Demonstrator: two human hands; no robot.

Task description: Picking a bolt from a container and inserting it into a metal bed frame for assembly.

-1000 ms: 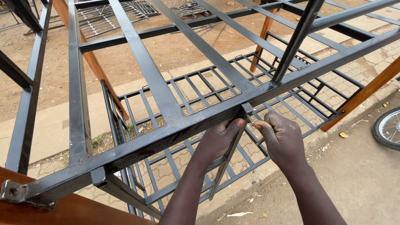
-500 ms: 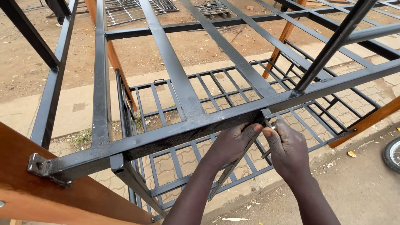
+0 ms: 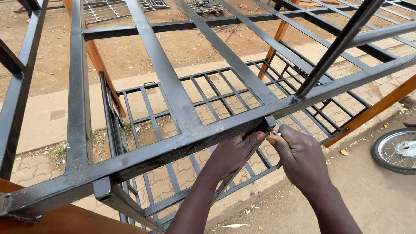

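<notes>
Both hands meet under the black metal frame (image 3: 182, 143): left hand (image 3: 236, 151) and right hand (image 3: 301, 158) pinch a small bolt (image 3: 274, 131) between fingertips.

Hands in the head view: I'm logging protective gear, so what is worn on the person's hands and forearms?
Nothing shows: the left hand and right hand are bare, with no gloves, rings or watch visible. Both forearms are uncovered too, with no sleeve reaching into view.

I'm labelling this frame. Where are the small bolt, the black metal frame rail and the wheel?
small bolt (image 3: 274, 131), head view, on its threaded shank.
black metal frame rail (image 3: 173, 145), head view, on its front face.
wheel (image 3: 396, 149), head view, on its spokes.
</notes>
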